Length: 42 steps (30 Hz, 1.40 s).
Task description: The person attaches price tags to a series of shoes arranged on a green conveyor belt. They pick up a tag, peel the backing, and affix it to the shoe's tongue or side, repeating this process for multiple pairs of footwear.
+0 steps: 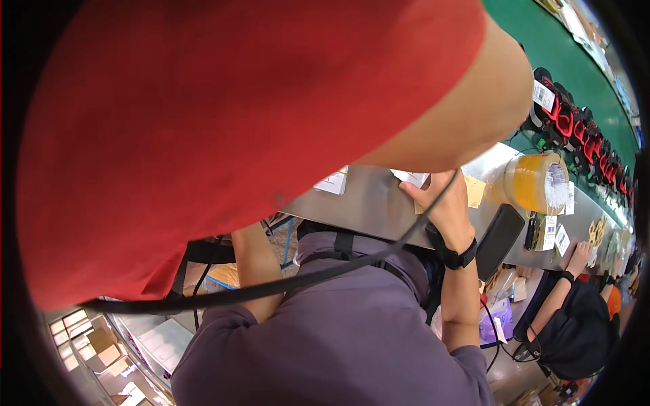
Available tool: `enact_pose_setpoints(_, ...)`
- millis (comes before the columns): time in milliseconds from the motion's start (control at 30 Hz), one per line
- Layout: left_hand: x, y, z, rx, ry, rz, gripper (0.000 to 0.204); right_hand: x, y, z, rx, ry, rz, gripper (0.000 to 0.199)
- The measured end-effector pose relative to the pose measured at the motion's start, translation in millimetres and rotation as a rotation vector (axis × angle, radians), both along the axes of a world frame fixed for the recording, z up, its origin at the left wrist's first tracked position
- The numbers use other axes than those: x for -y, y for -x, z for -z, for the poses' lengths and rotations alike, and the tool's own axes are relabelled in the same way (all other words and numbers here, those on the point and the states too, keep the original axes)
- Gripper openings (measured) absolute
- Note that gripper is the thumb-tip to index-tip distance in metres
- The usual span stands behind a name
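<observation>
My right hand (440, 201), with a black watch on the wrist, is over the metal worktable (369, 210). Its thumb is bent against the lower edge of a white paper label (413, 177), which shows between thumb and fingers. The fingertips pass out of sight behind another person's bare arm (460, 111). A tan paper piece (474, 192) lies beside the hand. My left forearm (256, 264) reaches up behind that person's red sleeve (237, 115), which hides my left hand. Another white label (333, 181) lies on the table at the sleeve's edge.
Right of my hand are a black phone (500, 240), a roll of yellowish tape (535, 183), a black marker (531, 231) and several labels. Red-and-black shoes (575, 128) line the green surface (525, 34) beyond. A black cable (352, 264) crosses in front. A co-worker's hand (579, 257) rests farther right.
</observation>
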<state>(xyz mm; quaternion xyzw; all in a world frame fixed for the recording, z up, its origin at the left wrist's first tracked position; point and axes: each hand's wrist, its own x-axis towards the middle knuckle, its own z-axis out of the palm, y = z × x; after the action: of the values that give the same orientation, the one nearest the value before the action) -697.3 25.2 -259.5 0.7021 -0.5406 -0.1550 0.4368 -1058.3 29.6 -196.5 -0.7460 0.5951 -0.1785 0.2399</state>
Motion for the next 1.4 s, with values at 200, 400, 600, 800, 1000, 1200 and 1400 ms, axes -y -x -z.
enact_pose_setpoints(200, 12, -27, 19, 0.473, 0.05, -0.014, 0.039, 0, -2, 0, -0.046, 0.172, -0.04, 0.067)
enact_pose_setpoints(400, 18, 62, -66, 0.209, -0.025, 0.101, 0.026, 0, 6, 1, 0.042, 0.327, -0.012, 0.065)
enact_pose_setpoints(600, 11, 141, -85, -0.443, -0.54, 0.732, 0.02, -34, 13, -18, 0.065, 0.353, -0.062, 0.073)
enact_pose_setpoints(800, -7, 167, -89, -0.828, -0.806, 0.909, 0.024, -62, -2, -29, 0.196, 0.373, -0.122, 0.077)
enact_pose_setpoints(1000, 1, 179, -78, -1.089, -0.531, 0.681, 0.024, -38, 42, -16, 0.185, 0.312, 0.235, 0.054)
enact_pose_setpoints(1200, -1, 192, -89, -0.927, -0.442, 0.781, 0.021, -39, 72, -3, -0.09, 0.219, 0.317, 0.024)
enact_pose_setpoints(1400, 0, 204, -81, -0.967, -0.501, 0.89, 0.015, -43, 89, -15, 0.357, -0.154, 0.507, 0.021)
